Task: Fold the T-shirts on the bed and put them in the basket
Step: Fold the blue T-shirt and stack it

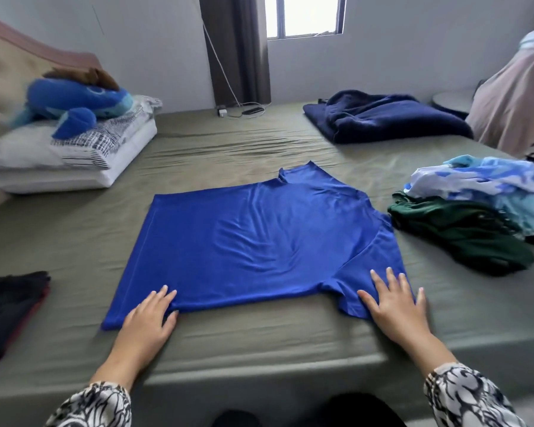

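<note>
I count one bed point(228, 149) under an olive sheet. One blue T-shirt point(253, 241) lies spread flat on it. Two hands are in view: one left hand point(147, 318) and one right hand point(396, 306), each resting flat on the shirt's near edge. To the right I log one heap of unfolded garments point(475, 211); the number of pieces in it I cannot tell. One dark stack of folded clothes point(10, 309) sits at the left edge. Two pillows point(74, 161) are stacked near the headboard, with one blue plush toy point(80, 103) on top. One navy blanket point(383, 118) lies at the far right. One window point(305, 15), one curtain point(238, 47).
</note>
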